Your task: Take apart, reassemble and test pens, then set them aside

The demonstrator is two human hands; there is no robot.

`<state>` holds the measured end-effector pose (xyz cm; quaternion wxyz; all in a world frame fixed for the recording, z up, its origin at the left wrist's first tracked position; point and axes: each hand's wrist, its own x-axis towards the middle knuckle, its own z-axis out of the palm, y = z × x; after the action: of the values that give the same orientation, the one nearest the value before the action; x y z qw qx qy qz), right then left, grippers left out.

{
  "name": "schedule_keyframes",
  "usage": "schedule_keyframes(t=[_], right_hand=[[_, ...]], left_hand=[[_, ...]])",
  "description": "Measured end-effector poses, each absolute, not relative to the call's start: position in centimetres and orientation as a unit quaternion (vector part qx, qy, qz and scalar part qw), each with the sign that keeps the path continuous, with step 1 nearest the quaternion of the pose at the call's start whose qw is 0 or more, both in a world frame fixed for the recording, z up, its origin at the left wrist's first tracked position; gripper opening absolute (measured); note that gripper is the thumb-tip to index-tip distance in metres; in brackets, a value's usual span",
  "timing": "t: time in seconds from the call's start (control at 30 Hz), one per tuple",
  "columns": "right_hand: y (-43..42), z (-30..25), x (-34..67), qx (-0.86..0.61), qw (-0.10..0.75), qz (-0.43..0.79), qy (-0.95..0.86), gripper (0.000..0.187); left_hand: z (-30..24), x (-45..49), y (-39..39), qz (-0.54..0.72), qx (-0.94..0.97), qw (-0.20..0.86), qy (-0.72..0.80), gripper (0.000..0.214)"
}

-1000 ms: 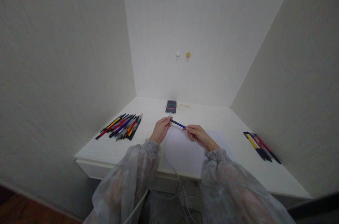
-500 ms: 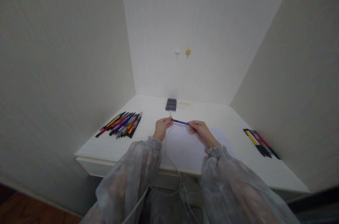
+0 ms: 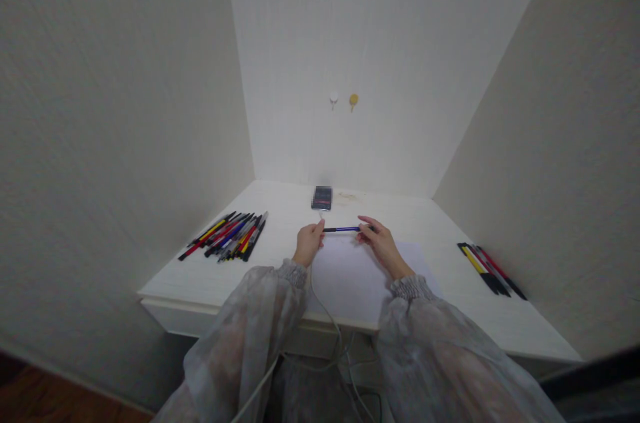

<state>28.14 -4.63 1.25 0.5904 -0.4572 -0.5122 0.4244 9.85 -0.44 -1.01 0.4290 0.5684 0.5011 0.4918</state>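
A blue pen (image 3: 345, 229) with black ends lies level between my hands, above the top edge of a white sheet of paper (image 3: 350, 283). My left hand (image 3: 309, 242) pinches its left end between thumb and fingers. At the other end, my right hand (image 3: 381, 246) has the pen between its thumb and fingers in a loose hold, with the index finger lifted off. The very tip under the left fingers is hidden.
A loose heap of several coloured pens (image 3: 233, 236) lies on the left of the white desk (image 3: 280, 203). A smaller row of pens (image 3: 493, 270) is at the right. A phone-like dark device (image 3: 322, 198) with a white cable (image 3: 325, 306) sits at the back. Walls enclose three sides.
My right fingers have loosened and spread, the index finger rising, and the pen's right end now shows between them. My left hand keeps its pinch. The pen is more level.
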Motion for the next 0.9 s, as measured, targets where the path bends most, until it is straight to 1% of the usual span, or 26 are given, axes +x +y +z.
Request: schedule_keyframes(t=[0.07,0.17,0.3,0.37,0.43,0.5,0.57,0.63,0.7,0.8,0.9], right_hand=[[-4.7,1.17,28.12,-0.482,0.557,0.458,-0.498,0.033],[-4.6,0.93,28.27,-0.521,0.524,0.44,-0.51,0.035],[-4.19,0.7,28.62,-0.494,0.568,0.382,-0.537,0.024],[-4.09,0.69,28.69,-0.479,0.6,0.37,-0.523,0.024],[-4.14,0.75,28.68,-0.481,0.612,0.405,-0.48,0.028],[-4.32,0.81,28.63,-0.5,0.58,0.472,-0.436,0.033],[-4.5,0.87,28.61,-0.515,0.539,0.514,-0.424,0.034],[-4.56,0.95,28.62,-0.515,0.538,0.508,-0.432,0.029],[-4.52,1.03,28.63,-0.501,0.569,0.482,-0.439,0.022],[-4.46,1.08,28.6,-0.473,0.598,0.491,-0.42,0.021],[-4.48,0.99,28.61,-0.48,0.559,0.551,-0.392,0.021]], left_hand=[[-1.01,9.8,-0.43,0.493,0.574,0.419,0.501,0.047],[-1.01,9.71,-0.43,0.494,0.579,0.409,0.503,0.047],[-0.94,9.63,-0.5,0.478,0.585,0.404,0.515,0.048],[-0.93,9.64,-0.53,0.471,0.586,0.407,0.518,0.049],[-0.95,9.68,-0.52,0.475,0.58,0.415,0.516,0.05],[-1.02,9.69,-0.45,0.485,0.57,0.423,0.511,0.05],[-1.11,9.65,-0.33,0.493,0.566,0.419,0.51,0.049],[-1.19,9.59,-0.2,0.497,0.572,0.407,0.51,0.049],[-1.25,9.54,-0.1,0.496,0.575,0.402,0.512,0.049],[-1.27,9.52,-0.02,0.494,0.572,0.4,0.518,0.049],[-1.24,9.52,-0.04,0.495,0.576,0.392,0.52,0.049]])
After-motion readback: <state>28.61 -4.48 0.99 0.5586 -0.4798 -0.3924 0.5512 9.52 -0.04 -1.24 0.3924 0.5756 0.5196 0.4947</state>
